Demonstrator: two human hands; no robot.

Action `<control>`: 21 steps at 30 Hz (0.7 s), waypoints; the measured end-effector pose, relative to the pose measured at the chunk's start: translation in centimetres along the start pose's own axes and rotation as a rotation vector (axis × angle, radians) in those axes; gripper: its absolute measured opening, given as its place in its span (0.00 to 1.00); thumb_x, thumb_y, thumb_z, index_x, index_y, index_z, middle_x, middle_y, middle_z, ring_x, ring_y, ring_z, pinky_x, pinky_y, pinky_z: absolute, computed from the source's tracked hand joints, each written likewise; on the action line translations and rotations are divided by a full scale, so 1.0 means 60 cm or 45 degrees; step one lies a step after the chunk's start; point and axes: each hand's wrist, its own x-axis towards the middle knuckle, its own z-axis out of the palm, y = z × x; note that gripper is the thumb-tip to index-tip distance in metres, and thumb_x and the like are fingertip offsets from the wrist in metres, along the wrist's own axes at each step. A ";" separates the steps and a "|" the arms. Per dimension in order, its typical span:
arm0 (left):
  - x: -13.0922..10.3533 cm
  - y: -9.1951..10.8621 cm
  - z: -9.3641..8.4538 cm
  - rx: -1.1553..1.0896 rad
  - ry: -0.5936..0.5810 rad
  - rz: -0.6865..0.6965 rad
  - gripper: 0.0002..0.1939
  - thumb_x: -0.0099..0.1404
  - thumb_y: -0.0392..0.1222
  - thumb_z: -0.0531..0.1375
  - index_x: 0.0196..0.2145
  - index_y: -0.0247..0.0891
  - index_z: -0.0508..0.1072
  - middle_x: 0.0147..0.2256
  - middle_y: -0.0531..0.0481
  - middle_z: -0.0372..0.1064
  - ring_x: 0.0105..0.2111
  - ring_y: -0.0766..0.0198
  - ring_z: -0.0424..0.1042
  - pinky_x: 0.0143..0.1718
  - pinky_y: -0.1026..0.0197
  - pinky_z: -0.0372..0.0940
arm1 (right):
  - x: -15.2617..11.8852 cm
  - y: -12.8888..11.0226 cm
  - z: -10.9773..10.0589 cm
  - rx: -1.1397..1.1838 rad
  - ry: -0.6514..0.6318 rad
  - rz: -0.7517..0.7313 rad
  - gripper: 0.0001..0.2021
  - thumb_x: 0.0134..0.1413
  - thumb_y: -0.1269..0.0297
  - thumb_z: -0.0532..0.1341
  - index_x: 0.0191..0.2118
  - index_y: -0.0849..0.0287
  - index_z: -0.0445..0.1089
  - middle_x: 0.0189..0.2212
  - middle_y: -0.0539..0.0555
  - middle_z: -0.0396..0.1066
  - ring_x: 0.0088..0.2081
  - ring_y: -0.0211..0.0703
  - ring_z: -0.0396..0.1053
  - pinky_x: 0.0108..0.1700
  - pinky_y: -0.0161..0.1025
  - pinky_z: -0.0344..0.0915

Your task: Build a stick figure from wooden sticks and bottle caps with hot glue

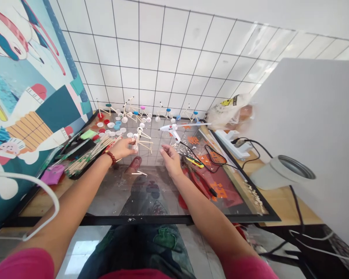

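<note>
My left hand (122, 149), with a beaded bracelet at the wrist, pinches a small figure of wooden sticks (145, 144) by its white cap end. Several pale sticks spread from that figure to the right. To the right of it my right hand (171, 159) is half curled, thumb and forefinger a little apart, nothing visible between them. A white glue gun (171, 131) lies just beyond my right hand, its nozzle pointing left. Two loose sticks (139, 173) lie on the glass tabletop (110, 197) nearer to me.
Stick-and-cap figures (167, 112) line the back edge. Loose bottle caps (116, 126) and a stick bundle (87, 157) lie left. Red-handled pliers (199, 180), a yellow-green cutter (194, 161) and the black cord (215, 159) lie right. A power strip (234, 144) and grey container (282, 172) stand further right.
</note>
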 end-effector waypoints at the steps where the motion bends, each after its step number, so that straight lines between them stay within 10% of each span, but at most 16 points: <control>1: 0.001 -0.002 0.000 0.008 -0.010 0.004 0.27 0.46 0.50 0.68 0.44 0.36 0.77 0.45 0.44 0.78 0.47 0.47 0.75 0.55 0.47 0.63 | 0.001 0.001 0.000 0.004 0.002 0.002 0.18 0.49 0.52 0.64 0.44 0.57 0.72 0.32 0.51 0.72 0.35 0.42 0.68 0.40 0.39 0.66; 7: -0.025 0.004 -0.021 0.089 0.008 0.062 0.40 0.45 0.50 0.69 0.57 0.40 0.71 0.57 0.41 0.71 0.57 0.47 0.69 0.57 0.51 0.62 | 0.004 0.004 -0.003 0.002 0.010 0.017 0.18 0.48 0.52 0.64 0.43 0.57 0.72 0.33 0.52 0.73 0.36 0.42 0.69 0.42 0.41 0.67; 13: -0.079 0.000 -0.077 0.657 -0.109 -0.215 0.19 0.46 0.50 0.66 0.37 0.41 0.80 0.38 0.45 0.79 0.41 0.50 0.77 0.38 0.58 0.67 | 0.003 0.003 -0.003 -0.008 0.014 0.037 0.16 0.48 0.54 0.64 0.41 0.58 0.74 0.34 0.52 0.75 0.37 0.42 0.69 0.44 0.41 0.66; 21: -0.100 -0.002 -0.067 0.685 -0.195 -0.335 0.07 0.49 0.46 0.64 0.26 0.42 0.77 0.28 0.49 0.77 0.32 0.56 0.76 0.33 0.60 0.62 | -0.001 -0.003 -0.005 -0.078 -0.015 0.054 0.16 0.48 0.54 0.63 0.39 0.58 0.75 0.32 0.51 0.76 0.35 0.42 0.69 0.42 0.41 0.65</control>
